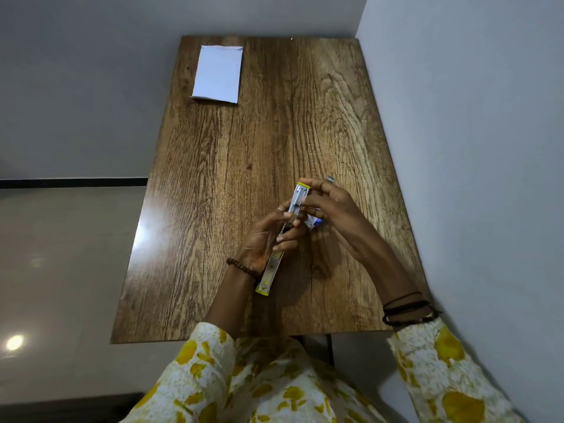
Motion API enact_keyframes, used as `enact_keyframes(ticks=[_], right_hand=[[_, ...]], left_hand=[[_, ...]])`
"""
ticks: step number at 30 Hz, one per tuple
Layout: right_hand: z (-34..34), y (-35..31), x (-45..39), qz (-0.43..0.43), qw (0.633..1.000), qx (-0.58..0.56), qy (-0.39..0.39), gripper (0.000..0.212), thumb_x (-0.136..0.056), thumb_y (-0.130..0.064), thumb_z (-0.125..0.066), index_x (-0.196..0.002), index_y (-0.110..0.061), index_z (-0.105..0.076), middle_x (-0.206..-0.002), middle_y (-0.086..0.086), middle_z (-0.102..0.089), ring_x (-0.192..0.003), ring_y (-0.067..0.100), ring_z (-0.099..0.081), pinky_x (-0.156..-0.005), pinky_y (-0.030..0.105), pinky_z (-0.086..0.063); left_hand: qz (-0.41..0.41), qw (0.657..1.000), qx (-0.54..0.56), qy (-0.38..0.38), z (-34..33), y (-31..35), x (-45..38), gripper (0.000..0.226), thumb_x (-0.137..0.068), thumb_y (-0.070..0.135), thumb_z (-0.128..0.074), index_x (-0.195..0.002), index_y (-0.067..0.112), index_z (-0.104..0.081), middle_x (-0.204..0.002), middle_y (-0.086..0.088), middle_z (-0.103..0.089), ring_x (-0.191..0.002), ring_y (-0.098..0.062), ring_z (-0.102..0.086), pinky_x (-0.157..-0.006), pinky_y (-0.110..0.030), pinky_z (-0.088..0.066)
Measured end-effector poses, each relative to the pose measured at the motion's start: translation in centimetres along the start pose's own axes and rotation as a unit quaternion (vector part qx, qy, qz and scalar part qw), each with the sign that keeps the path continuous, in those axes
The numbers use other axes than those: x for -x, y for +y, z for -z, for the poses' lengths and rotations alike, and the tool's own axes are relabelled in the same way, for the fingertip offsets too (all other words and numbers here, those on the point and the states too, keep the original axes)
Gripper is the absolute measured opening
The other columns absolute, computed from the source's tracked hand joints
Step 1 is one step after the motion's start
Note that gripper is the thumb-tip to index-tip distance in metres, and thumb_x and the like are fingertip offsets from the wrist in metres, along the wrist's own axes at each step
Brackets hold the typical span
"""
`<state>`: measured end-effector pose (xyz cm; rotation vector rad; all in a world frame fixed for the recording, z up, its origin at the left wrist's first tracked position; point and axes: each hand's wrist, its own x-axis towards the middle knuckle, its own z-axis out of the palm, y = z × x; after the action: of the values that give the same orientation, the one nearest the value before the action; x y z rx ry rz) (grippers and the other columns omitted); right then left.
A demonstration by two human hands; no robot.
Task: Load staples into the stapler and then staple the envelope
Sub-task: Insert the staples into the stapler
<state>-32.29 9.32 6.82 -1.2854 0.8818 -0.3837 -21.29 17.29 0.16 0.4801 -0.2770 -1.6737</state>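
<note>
Left hand (265, 239) grips the opened yellow-and-metal stapler (282, 239) above the brown wooden table (213, 178). Right hand (331, 206) pinches its far end. White rectangular paper envelope (218, 74) lies at the table's far-left corner.

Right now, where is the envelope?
In the head view the envelope lies flat at the table's far left corner, well away from both hands and the stapler they hold near the middle.

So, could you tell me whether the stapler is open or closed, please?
Open: the stapler, held in the left hand, is unfolded lengthwise, its metal channel exposed.
</note>
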Motion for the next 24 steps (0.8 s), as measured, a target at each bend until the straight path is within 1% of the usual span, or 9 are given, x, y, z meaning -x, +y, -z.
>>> enact_keyframes(ticks=[2,5,9,13,14,16,18,21,24], right_hand=[[0.3,-0.1,0.3,-0.002,0.999,0.019,-0.03,0.049,-0.082,-0.009,-0.065,-0.127,-0.014,-0.049,-0.107,0.003,-0.061,-0.092,0.014,-0.063,-0.086,0.03,-0.049],[0.4,0.0,0.3,0.0,0.998,0.048,-0.034,0.061,-0.076,-0.007,-0.071,-0.131,-0.014,-0.046,-0.116,0.006,-0.058,-0.106,0.017,-0.059,-0.089,0.032,-0.049],[0.3,0.2,0.1,0.007,0.999,0.045,-0.015,0.061,-0.073,-0.007,-0.073,-0.128,-0.015,-0.048,-0.12,0.012,-0.058,-0.111,0.019,-0.058,-0.087,0.034,-0.051],[0.1,0.4,0.1,0.023,0.999,0.042,-0.005,0.059,-0.073,-0.005,-0.073,-0.127,-0.014,-0.049,-0.118,0.014,-0.059,-0.108,0.019,-0.059,-0.087,0.03,-0.051],[0.1,0.4,0.0,0.027,0.999,0.043,-0.004,0.059,-0.073,-0.004,-0.072,-0.127,-0.014,-0.05,-0.116,0.013,-0.06,-0.108,0.02,-0.059,-0.088,0.031,-0.051],[0.0,0.4,0.0,0.036,0.998,0.05,-0.003,0.058,-0.074,-0.002,-0.071,-0.126,-0.013,-0.05,-0.111,0.012,-0.062,-0.108,0.023,-0.06,-0.091,0.036,-0.052],[0.0,0.5,0.0,0.046,0.998,0.051,0.0,0.056,-0.074,0.0,-0.07,-0.126,-0.012,-0.051,-0.106,0.011,-0.063,-0.104,0.023,-0.062,-0.089,0.037,-0.053],[-0.1,0.5,0.0,0.054,0.997,0.05,0.006,0.055,-0.075,0.002,-0.069,-0.125,-0.011,-0.051,-0.103,0.009,-0.062,-0.093,0.018,-0.063,-0.081,0.035,-0.055],[-0.1,0.6,-0.1,0.054,0.998,0.044,0.002,0.054,-0.076,0.004,-0.068,-0.125,-0.013,-0.051,-0.098,0.006,-0.062,-0.092,0.02,-0.064,-0.076,0.039,-0.058]], left_hand=[[-0.002,1.0,-0.019,0.005,-0.1,0.0,0.1,0.026,-0.066,0.022,-0.072,-0.09,0.014,-0.066,-0.064,0.004,-0.054,-0.036,0.0,-0.038,-0.03,-0.009,-0.027],[-0.005,0.999,-0.036,0.013,-0.5,0.0,0.2,0.02,-0.064,0.025,-0.074,-0.082,0.018,-0.068,-0.064,0.006,-0.054,-0.036,0.0,-0.037,-0.03,-0.008,-0.027],[-0.006,0.999,-0.024,0.022,-0.9,0.0,0.3,0.018,-0.067,0.022,-0.071,-0.084,0.017,-0.068,-0.066,0.005,-0.054,-0.037,-0.001,-0.039,-0.031,-0.008,-0.028],[0.008,1.0,-0.016,0.026,-1.3,0.1,0.5,0.023,-0.068,0.023,-0.071,-0.089,0.016,-0.067,-0.068,0.004,-0.055,-0.039,-0.002,-0.04,-0.031,-0.008,-0.028],[0.016,1.0,0.011,0.015,-1.1,0.1,0.5,0.027,-0.072,0.021,-0.068,-0.097,0.013,-0.063,-0.069,0.001,-0.057,-0.041,-0.003,-0.043,-0.031,-0.009,-0.031],[0.049,0.993,0.105,-0.029,-1.0,0.1,0.5,0.029,-0.086,0.013,-0.049,-0.114,0.004,-0.045,-0.075,-0.011,-0.061,-0.05,-0.012,-0.055,-0.037,-0.014,-0.038],[0.064,0.986,0.151,-0.043,-1.0,0.3,0.6,0.026,-0.091,0.009,-0.034,-0.116,0.001,-0.039,-0.079,-0.02,-0.06,-0.057,-0.022,-0.059,-0.041,-0.02,-0.043],[0.061,0.988,0.136,-0.048,-0.7,0.2,0.5,0.027,-0.09,0.011,-0.035,-0.111,-0.002,-0.046,-0.079,-0.017,-0.061,-0.056,-0.02,-0.059,-0.039,-0.019,-0.045],[0.043,0.998,0.048,-0.002,-1.1,0.2,0.6,0.032,-0.089,0.021,-0.03,-0.108,0.004,-0.048,-0.07,-0.007,-0.062,-0.047,-0.009,-0.056,-0.035,-0.014,-0.04]])
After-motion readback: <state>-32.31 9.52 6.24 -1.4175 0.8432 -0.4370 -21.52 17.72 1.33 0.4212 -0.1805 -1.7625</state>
